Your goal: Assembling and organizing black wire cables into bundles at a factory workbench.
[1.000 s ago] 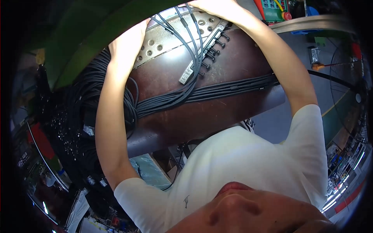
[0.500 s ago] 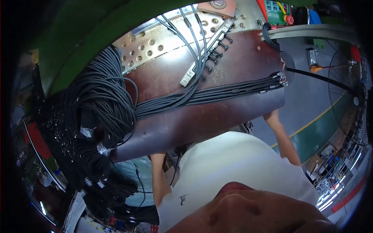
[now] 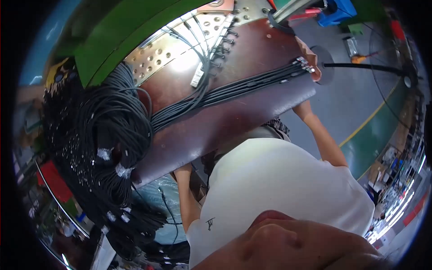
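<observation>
My left hand (image 3: 183,171) is at the near edge of a dark reddish-brown board (image 3: 225,119), its fingers hidden beneath the board. Farther right along the same edge is my right hand (image 3: 303,108), with its fingers out of sight too. Across the board lies a bundle of grey-black cables (image 3: 234,87), their metal-tipped ends (image 3: 305,64) at the right side. A thick coil of cable (image 3: 119,112) covers the left end. Several cables pass over a metal bar with black pegs (image 3: 213,49) toward the back.
A perforated metal plate (image 3: 155,58) lies behind the board, under a green machine part (image 3: 121,38). Many black cables with bright tips (image 3: 74,139) hang at the left. On the right stand a fan (image 3: 407,81) and a blue object (image 3: 337,12).
The board and its cables now appear farther left and slightly higher, largely with a shift of the view. Both hands stay at the board's near edge, and the cables keep their layout.
</observation>
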